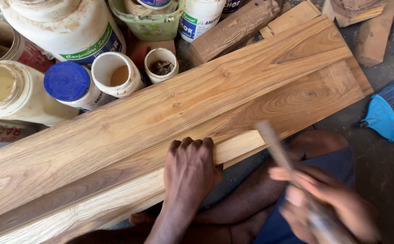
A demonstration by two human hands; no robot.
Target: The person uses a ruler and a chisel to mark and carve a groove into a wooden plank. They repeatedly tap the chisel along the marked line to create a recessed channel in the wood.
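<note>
Keep left hand pressed flat on near edge of wooden board, just right of glue jars, while right hand, closed around blurred stick-like tool, strokes evenly along that edge.

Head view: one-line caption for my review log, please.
Left hand presses on the edge of stacked wooden boards while the blurred right hand grips a stick-like tool; white jars alongside.
</note>
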